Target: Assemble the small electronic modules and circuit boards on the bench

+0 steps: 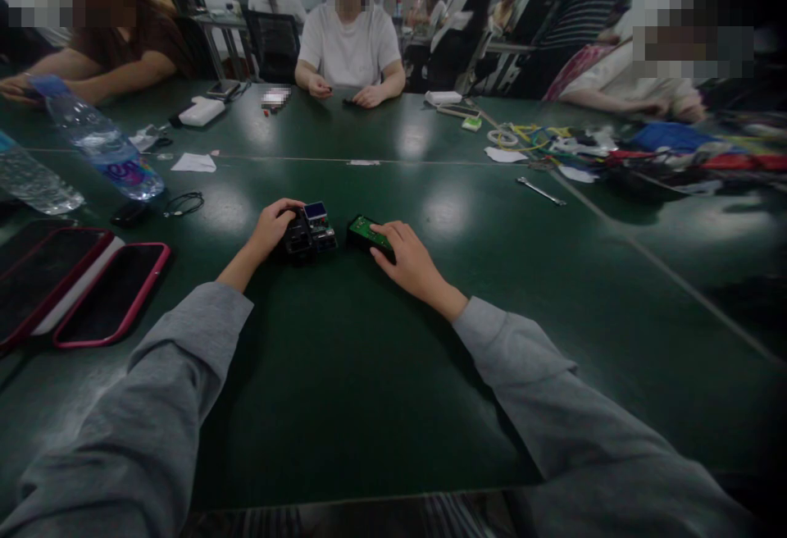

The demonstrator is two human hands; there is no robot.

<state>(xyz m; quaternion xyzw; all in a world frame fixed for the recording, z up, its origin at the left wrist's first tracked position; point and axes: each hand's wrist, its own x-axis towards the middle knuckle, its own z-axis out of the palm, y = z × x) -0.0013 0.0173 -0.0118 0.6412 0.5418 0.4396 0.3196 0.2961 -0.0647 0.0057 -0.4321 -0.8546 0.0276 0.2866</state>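
My left hand (274, 226) is closed around the left side of a black device (299, 234) with a small dark-blue screen and exposed electronics on its right part. Just to the right, a green circuit board (367, 230) sits in a black casing on the table. My right hand (411, 259) grips the right end of that board, thumb on the near side and fingers across the top. A short gap separates the two items. The palm side of both hands is hidden.
On the left are two water bottles (114, 152) and pink-edged phones (114, 296). A wrench (541, 191) lies right of centre, near a heap of cables and tools (664, 148). Beyond the dark green table (357, 390), a person in a white shirt (349, 46) sits opposite.
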